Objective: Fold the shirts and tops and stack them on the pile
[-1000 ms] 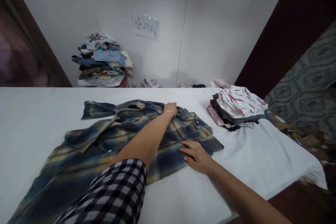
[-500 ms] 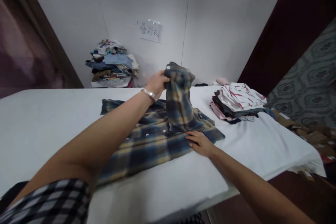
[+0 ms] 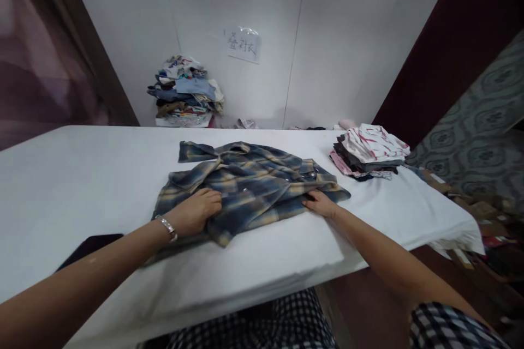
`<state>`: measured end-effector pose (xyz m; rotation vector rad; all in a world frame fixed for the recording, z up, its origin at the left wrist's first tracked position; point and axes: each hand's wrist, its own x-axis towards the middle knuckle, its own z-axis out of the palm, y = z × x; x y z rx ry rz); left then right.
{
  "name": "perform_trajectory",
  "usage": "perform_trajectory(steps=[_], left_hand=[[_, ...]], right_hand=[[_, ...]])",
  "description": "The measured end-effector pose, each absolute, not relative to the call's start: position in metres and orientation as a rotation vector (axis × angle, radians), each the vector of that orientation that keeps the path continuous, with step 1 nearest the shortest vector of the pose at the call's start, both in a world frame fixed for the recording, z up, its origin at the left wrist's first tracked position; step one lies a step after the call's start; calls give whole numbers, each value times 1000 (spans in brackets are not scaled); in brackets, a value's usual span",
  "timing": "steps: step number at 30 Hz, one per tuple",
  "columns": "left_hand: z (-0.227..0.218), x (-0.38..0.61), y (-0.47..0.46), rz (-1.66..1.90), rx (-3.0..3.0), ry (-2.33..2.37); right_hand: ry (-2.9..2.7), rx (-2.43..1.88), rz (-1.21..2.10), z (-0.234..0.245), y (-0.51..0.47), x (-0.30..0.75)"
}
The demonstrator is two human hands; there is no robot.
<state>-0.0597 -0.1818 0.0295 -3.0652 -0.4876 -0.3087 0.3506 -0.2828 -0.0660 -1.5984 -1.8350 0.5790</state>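
A blue and yellow plaid shirt [image 3: 254, 188] lies folded over on the white table [image 3: 82, 174]. My left hand [image 3: 195, 211], with a bracelet at the wrist, rests on the shirt's near left part, its fingers curled into the cloth. My right hand [image 3: 321, 203] presses on the shirt's near right edge, with the fingers tucked at the fabric.
A stack of folded clothes [image 3: 370, 152] sits on the table at the right. A heap of clothes [image 3: 186, 92] stands by the far wall under a paper sign [image 3: 244, 44]. A dark flat object [image 3: 92, 245] lies near my left forearm. Cardboard clutter [image 3: 483, 212] lies right of the table.
My left hand lifted the shirt's far part, brought it over toward me and laid it down. The shirt now lies more compact. My right hand stayed on the near right edge.
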Motion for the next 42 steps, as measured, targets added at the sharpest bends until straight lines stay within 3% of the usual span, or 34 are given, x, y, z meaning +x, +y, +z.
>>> perform_trajectory(steps=[3,9,14,20,23,27,31,34,38,42], left_hand=[[16,-76,-173,-252,-3007,-641],[9,-88,-168,-552,-2990,-1094],[-3,-84,-166,-1114,-3049,-1795],[7,-67,-153,-2139,-2592,-2786],[7,-73,-152,-2290,-2380,-3103],[-6,-85,-166,-2019,-2368,-3250],[-19,-86,-179,-1253,-2785,-2731],[-20,-87,-179,-1056,-2800,-2439],[-18,-99,-177,-705,-2770,-2217],[-13,-105,-187,-488,-2767,-1905]], right_hand=[[-1461,-1599,896,-59,-284,348],[-714,-1235,1238,-34,-301,352],[-320,-1224,1256,-24,-311,361],[-243,-1253,1153,-23,-305,358],[-207,-1376,1209,-27,-311,356],[-222,-1383,1240,-32,-328,361],[-204,-1415,1210,-32,-335,366],[-175,-1477,1137,-32,-336,368],[-414,-1864,1037,-32,-348,381],[-1025,-2370,591,-16,-359,388]])
